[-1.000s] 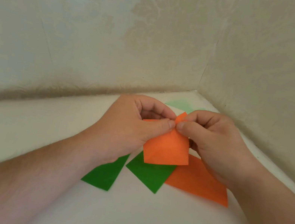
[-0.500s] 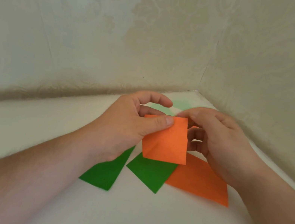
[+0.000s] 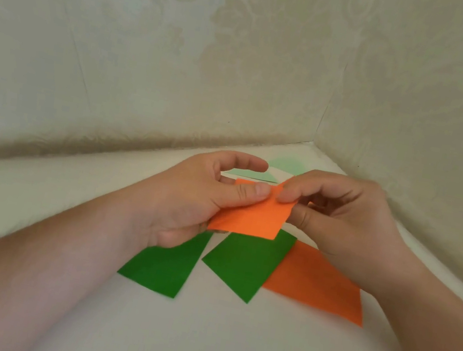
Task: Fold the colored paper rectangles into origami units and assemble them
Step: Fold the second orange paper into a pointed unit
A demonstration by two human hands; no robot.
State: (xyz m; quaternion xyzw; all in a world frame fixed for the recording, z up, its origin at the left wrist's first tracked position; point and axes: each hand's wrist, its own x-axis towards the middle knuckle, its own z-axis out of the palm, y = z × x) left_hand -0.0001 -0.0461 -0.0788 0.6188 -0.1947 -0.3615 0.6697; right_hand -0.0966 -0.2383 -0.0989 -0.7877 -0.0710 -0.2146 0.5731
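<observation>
two walls meet in a corner (image 3: 321,123) right of centre. both carry pale cream wallpaper (image 3: 188,28) with a faint raised floral pattern. below them lies a plain white surface (image 3: 36,187), softly and evenly lit, with a shadow along the wall's foot.

Both hands, left hand (image 3: 189,198) and right hand (image 3: 339,222), pinch a folded orange paper (image 3: 250,219). Two green rectangles (image 3: 165,262) lie below it.

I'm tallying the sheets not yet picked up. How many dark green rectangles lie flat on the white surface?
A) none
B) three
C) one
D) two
D: one dark green rectangle lies below the left hand, a second green rectangle beside it.
</observation>
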